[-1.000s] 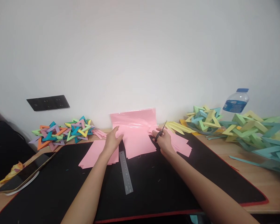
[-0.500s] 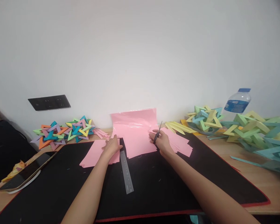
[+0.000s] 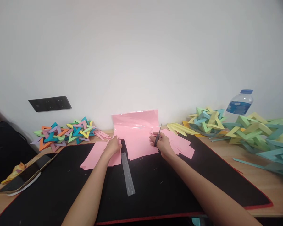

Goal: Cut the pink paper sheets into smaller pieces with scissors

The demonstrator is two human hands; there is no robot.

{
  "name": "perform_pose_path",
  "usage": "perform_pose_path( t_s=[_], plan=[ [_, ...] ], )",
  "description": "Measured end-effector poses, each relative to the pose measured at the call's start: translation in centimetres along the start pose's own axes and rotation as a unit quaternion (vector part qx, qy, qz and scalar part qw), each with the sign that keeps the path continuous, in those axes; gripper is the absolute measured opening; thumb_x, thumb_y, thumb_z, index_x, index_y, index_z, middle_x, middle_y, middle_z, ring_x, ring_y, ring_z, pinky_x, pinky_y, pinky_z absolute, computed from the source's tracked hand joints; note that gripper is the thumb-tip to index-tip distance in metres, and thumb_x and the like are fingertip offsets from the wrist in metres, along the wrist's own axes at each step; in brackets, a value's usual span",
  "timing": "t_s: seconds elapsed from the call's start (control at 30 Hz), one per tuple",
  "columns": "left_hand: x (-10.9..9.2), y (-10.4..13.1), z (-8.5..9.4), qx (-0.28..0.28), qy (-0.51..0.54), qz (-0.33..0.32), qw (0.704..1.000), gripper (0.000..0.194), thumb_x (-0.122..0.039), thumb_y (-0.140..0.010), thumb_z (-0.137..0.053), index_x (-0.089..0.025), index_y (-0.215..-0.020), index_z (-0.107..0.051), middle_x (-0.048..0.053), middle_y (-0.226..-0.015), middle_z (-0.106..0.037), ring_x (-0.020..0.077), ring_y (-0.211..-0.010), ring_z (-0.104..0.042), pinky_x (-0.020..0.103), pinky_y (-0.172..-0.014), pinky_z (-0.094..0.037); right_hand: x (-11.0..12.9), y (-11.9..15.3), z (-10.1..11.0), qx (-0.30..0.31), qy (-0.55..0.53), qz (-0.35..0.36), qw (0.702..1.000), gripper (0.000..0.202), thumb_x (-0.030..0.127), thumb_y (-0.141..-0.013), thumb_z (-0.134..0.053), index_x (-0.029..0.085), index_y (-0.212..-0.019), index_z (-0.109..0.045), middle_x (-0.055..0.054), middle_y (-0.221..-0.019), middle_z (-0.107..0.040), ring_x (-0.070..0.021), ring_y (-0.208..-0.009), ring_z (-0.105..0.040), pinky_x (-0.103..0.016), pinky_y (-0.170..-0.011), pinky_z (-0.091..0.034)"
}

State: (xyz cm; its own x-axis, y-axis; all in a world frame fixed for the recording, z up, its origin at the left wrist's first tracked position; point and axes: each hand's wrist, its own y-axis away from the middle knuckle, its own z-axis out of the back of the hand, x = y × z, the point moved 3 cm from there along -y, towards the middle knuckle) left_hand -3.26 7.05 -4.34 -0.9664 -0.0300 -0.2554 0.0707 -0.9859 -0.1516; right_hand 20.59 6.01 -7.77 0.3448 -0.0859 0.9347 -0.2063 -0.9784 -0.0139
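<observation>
A table [image 3: 259, 177] bears a black mat [image 3: 174, 194], folded-paper models [image 3: 254, 138] crowding its far right. Central pink sheets [image 3: 140, 142] lie between the left pink stack [image 3: 93, 155] and right pink pieces [image 3: 185, 146]. The left hand [image 3: 112, 147] touches the left stack; whether its grip pinches paper, I cannot tell. A ruler [image 3: 128, 175] lies nearer. The right hand's [image 3: 163, 145] grip holds scissors [image 3: 157, 138].

Soft light paled the plain whitish wall [image 3: 136, 56] beyond the bench, brightest toward twelve o'clock. A black socket panel [image 3: 50, 104] was fixed at ten o'clock, and the bench [image 3: 261, 185] showed light wood grain at four o'clock.
</observation>
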Motion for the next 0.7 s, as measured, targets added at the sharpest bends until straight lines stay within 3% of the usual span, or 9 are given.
perform_pose_path(
  t_s=[0.2,0.33,0.43,0.5,0.6,0.63,0.7],
  plan=[
    [-0.4,0.3,0.9,0.000,-0.016,-0.001,1.000,0.052,-0.002,-0.070,-0.042,-0.013,-0.121,-0.050,0.016,-0.107,-0.066,0.0262,-0.100,-0.062,0.031,-0.074,-0.045,-0.2,-0.2,0.1,0.007,0.000,-0.005,1.000,0.045,0.025,-0.054,-0.075,0.015,-0.091,-0.051,0.001,-0.063,-0.058,-0.0132,-0.060,-0.058,-0.024,-0.052,-0.048],
    [-0.6,0.5,0.6,-0.004,-0.031,-0.003,1.000,0.032,-0.001,-0.068,-0.042,-0.011,-0.088,-0.065,0.017,-0.088,-0.070,0.0295,-0.087,-0.065,0.034,-0.068,-0.046,-0.2,-0.1,0.1,0.009,0.003,-0.004,1.000,0.044,0.024,-0.054,-0.075,0.015,-0.090,-0.051,0.001,-0.064,-0.057,-0.0130,-0.060,-0.058,-0.024,-0.052,-0.048],
    [-0.7,0.7,1.0,-0.036,-0.032,-0.002,0.999,0.019,-0.005,-0.070,-0.045,-0.011,-0.072,-0.064,0.019,-0.074,-0.068,0.0321,-0.077,-0.065,0.036,-0.063,-0.046,-0.2,-0.1,0.1,0.010,0.002,-0.003,1.000,0.044,0.025,-0.055,-0.075,0.015,-0.091,-0.051,0.001,-0.064,-0.058,-0.0132,-0.060,-0.058,-0.025,-0.051,-0.048],
    [-1.0,0.9,1.7,-0.074,-0.023,-0.008,0.997,0.019,-0.009,-0.074,-0.046,-0.011,-0.078,-0.064,0.018,-0.074,-0.067,0.0320,-0.077,-0.065,0.037,-0.065,-0.046,-0.1,-0.1,0.1,0.013,-0.001,-0.001,1.000,0.045,0.026,-0.055,-0.075,0.016,-0.091,-0.051,0.001,-0.064,-0.058,-0.0135,-0.060,-0.058,-0.025,-0.052,-0.049],
    [-1.9,1.5,3.2,-0.174,0.007,-0.033,0.984,0.031,-0.014,-0.083,-0.039,-0.009,-0.107,-0.057,0.018,-0.097,-0.066,0.0295,-0.095,-0.062,0.039,-0.077,-0.047,0.2,0.1,-0.1,0.023,-0.005,0.002,1.000,0.047,0.029,-0.055,-0.076,0.015,-0.091,-0.051,0.000,-0.067,-0.059,-0.0141,-0.061,-0.060,-0.026,-0.054,-0.050],
    [-2.3,1.8,3.8,-0.235,0.039,-0.061,0.969,0.035,-0.015,-0.085,-0.037,-0.010,-0.117,-0.052,0.016,-0.105,-0.065,0.0273,-0.103,-0.059,0.038,-0.083,-0.046,0.3,0.3,-0.2,0.028,-0.005,0.004,1.000,0.047,0.030,-0.055,-0.077,0.015,-0.092,-0.051,-0.001,-0.068,-0.060,-0.0144,-0.062,-0.061,-0.027,-0.056,-0.051],
    [-3.0,2.8,4.8,-0.368,0.133,-0.137,0.910,0.039,-0.018,-0.087,-0.038,-0.014,-0.125,-0.048,0.012,-0.114,-0.063,0.0233,-0.111,-0.055,0.035,-0.089,-0.045,0.5,0.5,-0.3,0.038,-0.008,0.008,0.999,0.049,0.033,-0.055,-0.077,0.015,-0.092,-0.051,-0.002,-0.072,-0.062,-0.0154,-0.065,-0.062,-0.028,-0.059,-0.052]
  ],
)
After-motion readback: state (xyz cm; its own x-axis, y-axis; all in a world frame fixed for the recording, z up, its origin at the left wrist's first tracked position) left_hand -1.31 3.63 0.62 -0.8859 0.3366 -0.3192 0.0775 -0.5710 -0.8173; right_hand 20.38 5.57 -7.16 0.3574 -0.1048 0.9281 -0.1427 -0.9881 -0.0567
